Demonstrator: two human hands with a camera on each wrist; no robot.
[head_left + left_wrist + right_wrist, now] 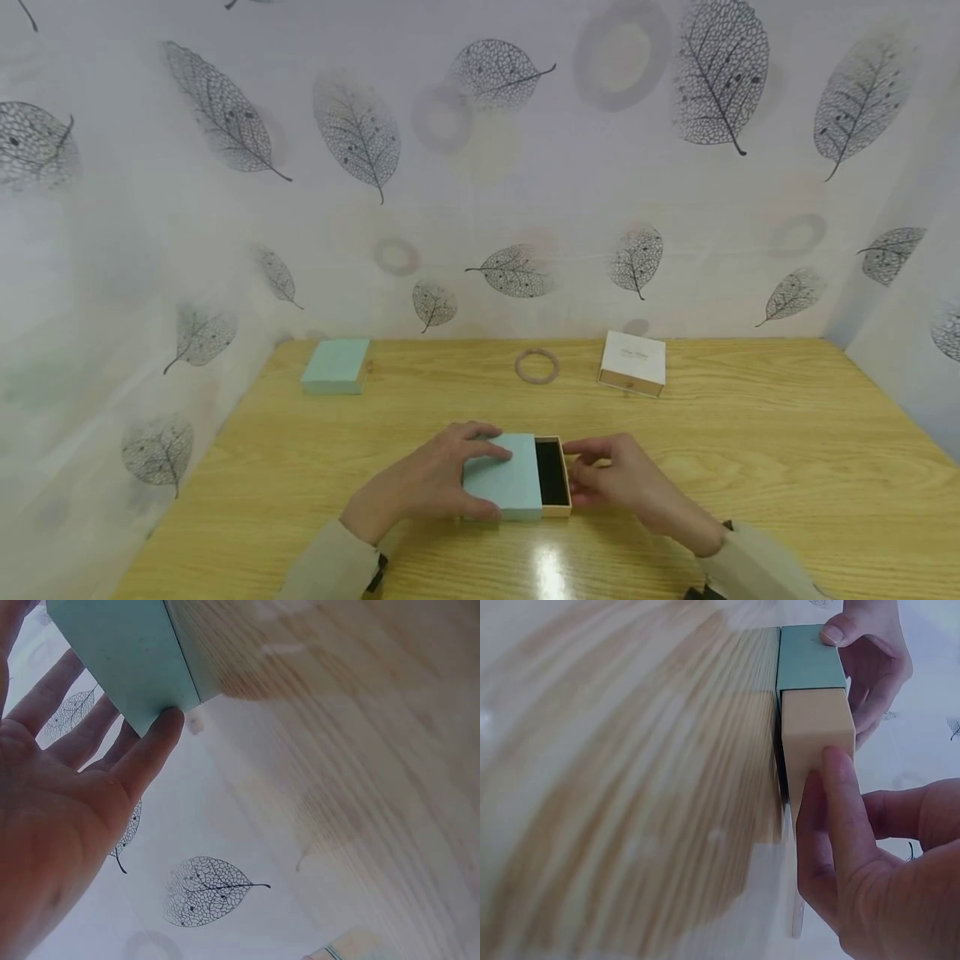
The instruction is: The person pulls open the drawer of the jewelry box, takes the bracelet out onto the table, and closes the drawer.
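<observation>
A mint-green slide box lies flat on the table, its cream drawer partly out on the right and showing a black lining. My left hand grips the green sleeve from the left, thumb on the near side and fingers over the top and far edge. In the left wrist view the thumb presses the green side wall. My right hand is at the drawer's outer end. The right wrist view shows a fingertip touching the drawer's cream end face, the other fingers bent beside it.
At the back left of the wooden table sits another mint-green box. A pinkish ring lies at the back middle, and a white box with small lettering stands right of it. Leaf-patterned cloth hangs behind the table.
</observation>
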